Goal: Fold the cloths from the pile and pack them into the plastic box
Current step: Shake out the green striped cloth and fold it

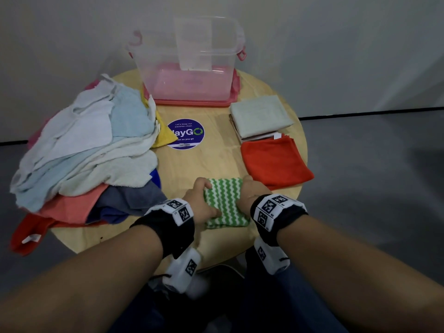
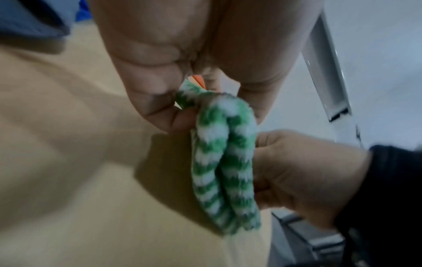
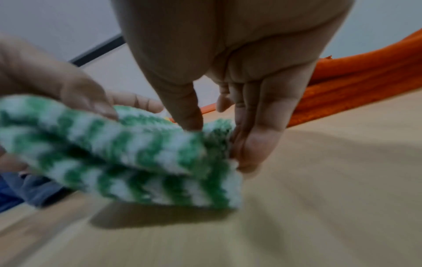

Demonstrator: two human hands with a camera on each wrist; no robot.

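Gripping striped cloth [image 1: 225, 203], both hands | round wooden table [image 1: 216, 152] | grey floor [image 1: 372, 164]

A plain indoor room that looks like an office or workplace pantry corner. A small round light-wood desk [image 1: 216, 159] stands close to a bare pale grey wall [image 1: 336, 44] with a dark skirting strip [image 1: 360, 113] and grey floor [image 1: 384, 188]. Near the desk's middle, a round blue sticker [image 1: 186, 134] reads "Let's keep our pantries clean", wording suited to a shared staff space.
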